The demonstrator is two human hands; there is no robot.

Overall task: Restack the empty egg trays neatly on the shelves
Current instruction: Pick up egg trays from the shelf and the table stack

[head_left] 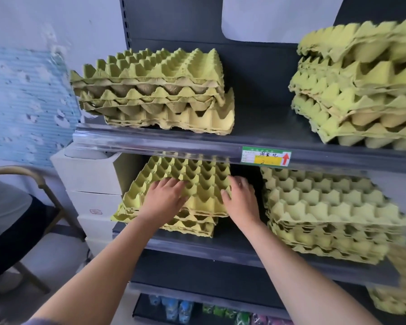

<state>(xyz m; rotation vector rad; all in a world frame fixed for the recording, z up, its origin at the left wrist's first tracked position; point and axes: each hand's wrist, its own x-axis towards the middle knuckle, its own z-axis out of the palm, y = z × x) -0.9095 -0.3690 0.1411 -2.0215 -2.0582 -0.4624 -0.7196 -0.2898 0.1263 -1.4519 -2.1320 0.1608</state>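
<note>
Yellow-green pulp egg trays sit in stacks on a dark metal shelf unit. On the middle shelf (220,250), the left stack (192,174) has its top tray tilted and askew. My left hand (165,198) lies flat on that top tray with fingers spread. My right hand (240,198) holds the tray's right edge, thumb on top and fingers down its side. A taller, uneven stack (326,207) stands to the right on the same shelf. The upper shelf (263,137) carries an untidy left stack (155,90) and a right stack (361,90).
A price label (266,156) with a red arrow sits on the upper shelf's front rail. White boxes (92,184) stand left of the unit, beside a chair (40,184) and a seated person (7,219). More trays (399,294) and bottles (171,307) lie lower down.
</note>
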